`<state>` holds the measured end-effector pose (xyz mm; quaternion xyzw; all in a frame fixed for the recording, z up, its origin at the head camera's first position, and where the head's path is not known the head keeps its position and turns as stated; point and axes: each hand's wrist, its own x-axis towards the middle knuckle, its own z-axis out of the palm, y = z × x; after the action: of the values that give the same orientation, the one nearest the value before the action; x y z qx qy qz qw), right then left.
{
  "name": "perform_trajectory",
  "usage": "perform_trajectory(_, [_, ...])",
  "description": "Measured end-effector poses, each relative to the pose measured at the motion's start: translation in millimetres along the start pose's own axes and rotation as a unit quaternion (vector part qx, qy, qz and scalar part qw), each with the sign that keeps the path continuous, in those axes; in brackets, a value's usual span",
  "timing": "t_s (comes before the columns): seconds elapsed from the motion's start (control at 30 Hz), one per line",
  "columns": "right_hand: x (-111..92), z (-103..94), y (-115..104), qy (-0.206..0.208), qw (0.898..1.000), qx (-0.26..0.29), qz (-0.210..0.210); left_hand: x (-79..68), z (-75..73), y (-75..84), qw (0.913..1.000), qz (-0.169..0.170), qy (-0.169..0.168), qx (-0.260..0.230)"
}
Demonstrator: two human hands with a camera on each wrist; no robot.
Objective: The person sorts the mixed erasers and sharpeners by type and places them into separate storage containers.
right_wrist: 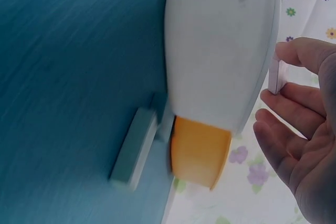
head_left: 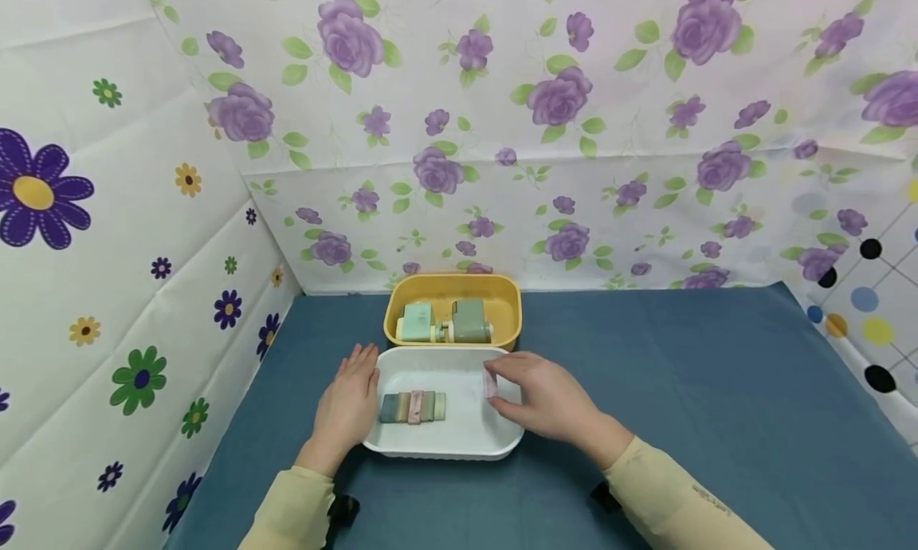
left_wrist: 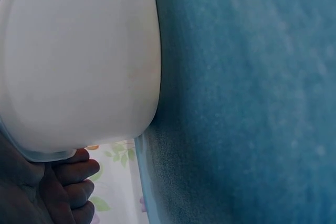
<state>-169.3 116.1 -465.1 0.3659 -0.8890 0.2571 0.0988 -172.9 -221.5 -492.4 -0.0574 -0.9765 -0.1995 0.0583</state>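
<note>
My right hand (head_left: 548, 394) pinches a small, flat pale-pink piece (right_wrist: 274, 74) between thumb and fingers, above the right side of the white tray (head_left: 448, 449). The piece's exact kind cannot be told. Against the tray's left rim rests my left hand (head_left: 350, 406), its fingers extended forward; in the left wrist view they show beyond the tray's edge. Inside the tray, toward the left, lies a row of small flat pieces (head_left: 388, 408) in teal, tan, pink and pale green, set side by side. The pink one in the row stands out slightly longer than its neighbours.
A yellow basket (head_left: 453, 278) touches or nearly touches the tray's far side. It holds a mint container (head_left: 417, 321) and a grey-green one (head_left: 469, 320). In the right wrist view a teal block (right_wrist: 134, 148) lies on the blue cloth (head_left: 681, 390) beside the tray. Flowered sheets hang behind.
</note>
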Motion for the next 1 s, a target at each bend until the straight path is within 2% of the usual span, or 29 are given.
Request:
perform_trajectory(0.23, [15,8.5,-12,-0.024,0.999,0.007,-0.021,0.4,-0.8,0.9,1.0,-0.004,0.001,0.004])
perform_trajectory(0.5, [24,19.2,-21,-0.033,0.999,0.003,-0.031,0.5,0.8,1.1,1.0,-0.003,-0.004,0.008])
perform_trajectory(1.0, [34,36.7,-24,-0.076,0.997,-0.026,-0.005,1.4,0.2,1.7,1.0,0.003,-0.001,0.004])
